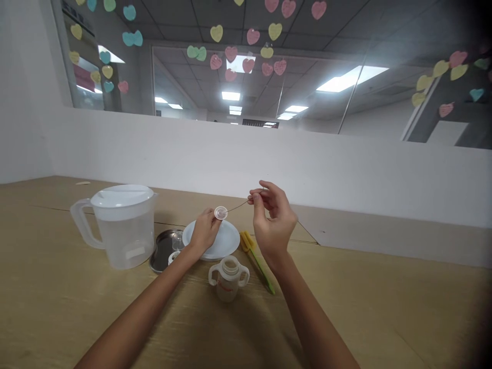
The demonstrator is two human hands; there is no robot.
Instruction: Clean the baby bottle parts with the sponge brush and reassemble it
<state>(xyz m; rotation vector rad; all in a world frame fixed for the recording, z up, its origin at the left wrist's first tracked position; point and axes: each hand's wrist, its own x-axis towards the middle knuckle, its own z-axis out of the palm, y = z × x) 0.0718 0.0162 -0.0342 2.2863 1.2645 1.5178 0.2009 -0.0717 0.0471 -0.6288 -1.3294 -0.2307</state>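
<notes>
My left hand point(205, 230) holds a small clear round disc point(221, 212) between its fingertips, above a white plate point(227, 242). My right hand point(273, 218) pinches the end of a thin wire point(238, 206), which runs leftward to the disc. The wire's tip seems to touch the disc's centre, though it is too fine to be sure. Below my hands stands a two-handled plastic baby bottle point(228, 279) without its top. A yellow and green bottle brush point(257, 261) lies just beneath my right wrist.
A clear plastic pitcher point(123, 228) with a white lid stands on the wooden table point(384, 307) at left. Beside it, a round metal dish point(159, 256) holds small clear parts. A low white wall runs behind the table, with paper hearts hanging above.
</notes>
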